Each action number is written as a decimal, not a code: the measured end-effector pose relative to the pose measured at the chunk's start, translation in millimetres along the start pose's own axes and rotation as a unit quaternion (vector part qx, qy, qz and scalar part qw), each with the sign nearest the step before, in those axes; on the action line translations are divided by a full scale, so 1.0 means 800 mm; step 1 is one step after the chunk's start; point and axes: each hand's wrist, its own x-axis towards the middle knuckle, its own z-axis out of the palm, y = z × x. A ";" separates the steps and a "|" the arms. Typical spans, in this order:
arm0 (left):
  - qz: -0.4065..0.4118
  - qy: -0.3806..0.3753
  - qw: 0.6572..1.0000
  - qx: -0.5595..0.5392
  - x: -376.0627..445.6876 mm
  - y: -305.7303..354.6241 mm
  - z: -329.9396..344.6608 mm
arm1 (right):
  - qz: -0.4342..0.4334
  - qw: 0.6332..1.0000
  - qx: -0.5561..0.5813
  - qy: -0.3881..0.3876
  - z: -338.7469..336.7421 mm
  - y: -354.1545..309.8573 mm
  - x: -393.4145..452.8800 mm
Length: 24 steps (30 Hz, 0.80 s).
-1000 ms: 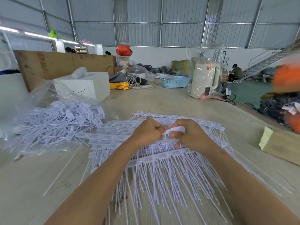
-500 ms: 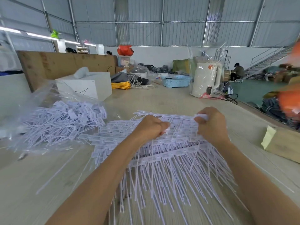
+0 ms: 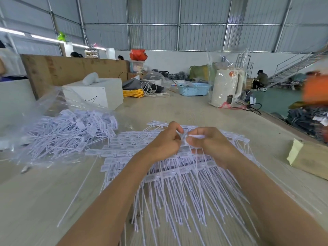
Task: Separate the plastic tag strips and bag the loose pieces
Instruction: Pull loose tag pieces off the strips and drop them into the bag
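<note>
The worktop (image 3: 177,107) carries a broad heap of white plastic tag strips (image 3: 177,183), and every place below is taken from that heap. Its flat label heads lie in rows along the far side, and the thin tails run toward the person, fanning a little to either side; so the long axis of each piece runs near to far. Left of the heap, just beside it, lies a clear bag (image 3: 53,121) with loose pieces (image 3: 74,128) inside, their tails pointing leftward.

Over the heap's far edge the left hand (image 3: 166,141) is curled, fingers closed on a strip. The right hand (image 3: 207,142), touching or nearly touching it, pinches a white piece (image 3: 197,136) between thumb and fingertips.

The tags look light, thin and springy, likely to tangle and slide. The heads seem the sound place to grip, close to the joint; the tails would probably bend or slip through the fingers.
</note>
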 end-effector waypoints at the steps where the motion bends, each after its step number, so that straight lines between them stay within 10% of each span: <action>1: 0.003 -0.005 1.000 0.005 -0.001 0.002 -0.001 | 0.003 1.000 0.018 -0.001 0.005 0.003 0.002; 24: 0.008 0.095 0.987 0.131 0.004 -0.003 -0.004 | -0.101 0.976 -0.190 0.015 -0.001 0.015 0.011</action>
